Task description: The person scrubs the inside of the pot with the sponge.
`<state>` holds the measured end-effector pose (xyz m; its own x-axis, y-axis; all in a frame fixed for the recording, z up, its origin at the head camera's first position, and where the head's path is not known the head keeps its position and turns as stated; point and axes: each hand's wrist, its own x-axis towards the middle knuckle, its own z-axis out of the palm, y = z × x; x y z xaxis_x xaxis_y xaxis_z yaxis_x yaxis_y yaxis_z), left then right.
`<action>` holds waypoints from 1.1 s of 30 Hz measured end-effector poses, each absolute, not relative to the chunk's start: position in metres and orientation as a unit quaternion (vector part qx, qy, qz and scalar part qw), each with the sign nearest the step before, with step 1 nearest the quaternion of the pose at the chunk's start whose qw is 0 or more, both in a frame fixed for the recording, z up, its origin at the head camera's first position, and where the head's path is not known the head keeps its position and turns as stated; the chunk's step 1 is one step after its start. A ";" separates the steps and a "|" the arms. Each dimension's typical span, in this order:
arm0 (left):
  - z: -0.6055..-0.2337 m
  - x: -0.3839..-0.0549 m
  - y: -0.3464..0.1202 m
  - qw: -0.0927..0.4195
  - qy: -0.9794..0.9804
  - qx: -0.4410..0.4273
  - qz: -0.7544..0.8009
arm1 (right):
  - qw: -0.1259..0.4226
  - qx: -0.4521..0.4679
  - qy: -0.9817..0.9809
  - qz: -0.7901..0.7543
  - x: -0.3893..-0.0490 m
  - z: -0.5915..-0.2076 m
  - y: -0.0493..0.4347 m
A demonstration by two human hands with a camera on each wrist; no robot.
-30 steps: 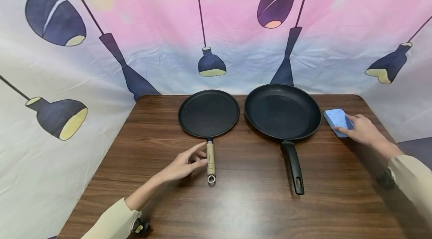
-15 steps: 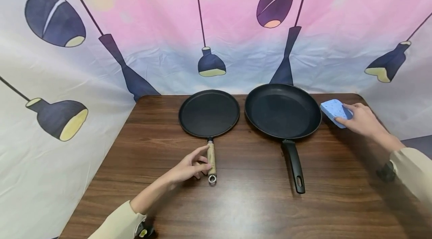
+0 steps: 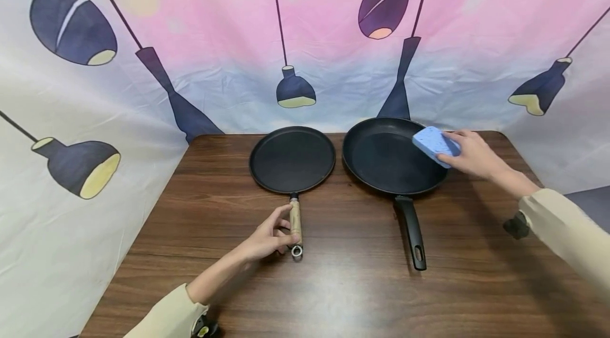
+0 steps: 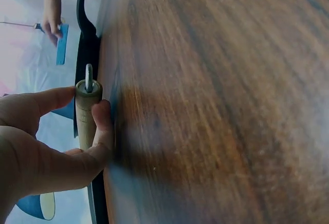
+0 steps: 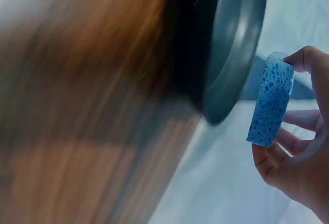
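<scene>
My left hand (image 3: pixel 267 234) pinches the wooden handle (image 3: pixel 295 219) of a flat black crepe pan (image 3: pixel 293 159), with thumb and fingers on either side of it. The metal ring at the handle's end shows in the left wrist view. A blue sponge (image 3: pixel 433 143) is held between the thumb and fingers of my right hand (image 3: pixel 476 155). In the right wrist view the sponge (image 5: pixel 271 100) is raised, apart from the rim of the deeper black frying pan (image 5: pixel 239 39). From the head view it overlaps that pan's right side.
Both pans lie side by side near the back of the wooden table (image 3: pixel 343 295). The frying pan's black handle (image 3: pixel 411 232) points toward the front. Behind the table hangs a cloth (image 3: pixel 214 62) printed with lamps.
My right hand has lifted the sponge off the table and carried it left to above the frying pan's right edge. My left hand has closed its fingers round the crepe pan's handle.
</scene>
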<state>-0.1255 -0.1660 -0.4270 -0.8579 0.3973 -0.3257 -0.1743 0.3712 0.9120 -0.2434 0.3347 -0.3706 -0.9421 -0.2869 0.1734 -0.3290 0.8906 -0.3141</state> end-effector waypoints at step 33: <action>-0.425 -0.133 -0.162 0.270 0.768 0.047 0.579 | -0.101 0.330 -0.932 0.112 -0.333 -0.385 0.061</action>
<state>-0.1327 -0.1617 -0.4254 -0.8493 0.3857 -0.3605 -0.2400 0.3261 0.9143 -0.3331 0.0613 -0.3853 -0.7616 -0.6378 -0.1145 -0.5926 0.7570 -0.2753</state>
